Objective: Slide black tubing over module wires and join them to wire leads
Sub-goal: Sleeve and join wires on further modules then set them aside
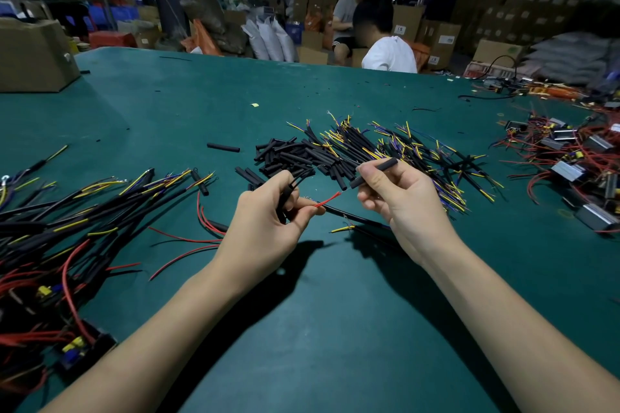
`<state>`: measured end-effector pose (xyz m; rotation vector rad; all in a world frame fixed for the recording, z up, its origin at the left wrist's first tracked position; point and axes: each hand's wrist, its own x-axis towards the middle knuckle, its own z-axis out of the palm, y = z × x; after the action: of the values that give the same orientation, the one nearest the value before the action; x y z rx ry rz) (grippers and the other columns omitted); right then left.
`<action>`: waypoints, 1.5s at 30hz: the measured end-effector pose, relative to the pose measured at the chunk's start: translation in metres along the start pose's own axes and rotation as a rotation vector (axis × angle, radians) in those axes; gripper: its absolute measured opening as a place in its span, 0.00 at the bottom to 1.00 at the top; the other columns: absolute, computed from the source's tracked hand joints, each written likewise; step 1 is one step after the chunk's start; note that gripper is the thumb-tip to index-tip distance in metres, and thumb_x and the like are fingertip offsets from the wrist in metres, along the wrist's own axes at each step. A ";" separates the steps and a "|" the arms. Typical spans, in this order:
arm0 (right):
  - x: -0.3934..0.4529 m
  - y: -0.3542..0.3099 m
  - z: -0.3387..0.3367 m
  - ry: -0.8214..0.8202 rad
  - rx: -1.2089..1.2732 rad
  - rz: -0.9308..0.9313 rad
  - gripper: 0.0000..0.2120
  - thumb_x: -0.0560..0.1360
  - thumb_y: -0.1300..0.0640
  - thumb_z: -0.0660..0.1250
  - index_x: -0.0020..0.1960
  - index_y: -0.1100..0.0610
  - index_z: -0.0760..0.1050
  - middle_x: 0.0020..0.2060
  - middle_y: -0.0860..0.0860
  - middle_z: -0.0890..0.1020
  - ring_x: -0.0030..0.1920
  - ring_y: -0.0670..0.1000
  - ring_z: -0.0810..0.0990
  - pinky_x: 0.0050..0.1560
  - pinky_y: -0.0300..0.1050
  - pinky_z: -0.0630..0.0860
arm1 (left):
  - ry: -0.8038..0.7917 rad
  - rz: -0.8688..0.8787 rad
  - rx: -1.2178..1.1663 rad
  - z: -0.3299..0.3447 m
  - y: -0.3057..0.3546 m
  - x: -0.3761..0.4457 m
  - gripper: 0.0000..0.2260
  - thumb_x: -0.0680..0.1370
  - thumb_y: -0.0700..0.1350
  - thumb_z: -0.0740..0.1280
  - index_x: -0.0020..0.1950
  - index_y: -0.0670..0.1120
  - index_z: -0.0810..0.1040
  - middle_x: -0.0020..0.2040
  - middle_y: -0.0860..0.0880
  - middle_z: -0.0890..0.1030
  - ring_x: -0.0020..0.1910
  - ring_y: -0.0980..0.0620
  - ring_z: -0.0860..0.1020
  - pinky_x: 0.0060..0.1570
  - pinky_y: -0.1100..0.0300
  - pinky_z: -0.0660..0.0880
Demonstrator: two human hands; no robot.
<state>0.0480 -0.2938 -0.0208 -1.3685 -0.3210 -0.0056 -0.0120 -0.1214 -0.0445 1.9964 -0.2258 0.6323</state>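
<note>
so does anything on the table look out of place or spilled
Mostly an orderly working mess. A few black tubing pieces lie strayed from the main tubing pile, and small scraps dot the green table. Nothing looks damaged.

— What lies where on the worktop?
— Both hands sit near the middle, the left hand beside the right hand. Behind them lies the pile of tubing, with the wire leads to its right.
— And the edges?
— Finished bundles lie far left, modules far right, a box at the back left.
</note>
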 end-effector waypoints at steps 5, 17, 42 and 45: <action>0.000 -0.001 -0.002 -0.025 -0.019 0.013 0.02 0.76 0.63 0.67 0.45 0.60 0.77 0.32 0.48 0.81 0.30 0.45 0.76 0.32 0.34 0.73 | 0.001 0.000 -0.007 0.000 0.000 -0.001 0.19 0.75 0.35 0.69 0.36 0.47 0.59 0.39 0.34 0.80 0.44 0.63 0.82 0.35 0.55 0.71; 0.002 -0.007 -0.008 -0.150 0.151 0.119 0.05 0.74 0.65 0.64 0.48 0.64 0.78 0.37 0.54 0.83 0.34 0.47 0.81 0.38 0.34 0.77 | -0.010 -0.076 -0.134 -0.001 0.003 0.002 0.18 0.76 0.33 0.67 0.37 0.45 0.58 0.41 0.31 0.80 0.32 0.64 0.78 0.36 0.55 0.70; -0.026 0.016 0.037 -0.261 -0.298 0.057 0.13 0.75 0.66 0.67 0.34 0.53 0.79 0.22 0.46 0.75 0.22 0.40 0.68 0.25 0.29 0.63 | -0.034 -0.147 -0.274 0.000 0.012 -0.001 0.10 0.76 0.45 0.66 0.51 0.42 0.69 0.51 0.50 0.78 0.49 0.51 0.80 0.51 0.57 0.75; -0.026 0.017 0.033 -0.227 -0.469 0.009 0.18 0.72 0.67 0.66 0.27 0.51 0.75 0.23 0.49 0.74 0.26 0.44 0.69 0.27 0.36 0.64 | -0.026 -0.094 -0.266 0.001 0.017 -0.002 0.16 0.72 0.41 0.71 0.41 0.45 0.62 0.46 0.48 0.83 0.46 0.41 0.81 0.49 0.47 0.77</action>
<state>0.0192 -0.2633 -0.0373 -1.8406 -0.5274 0.0875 -0.0203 -0.1308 -0.0332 1.7487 -0.2188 0.4897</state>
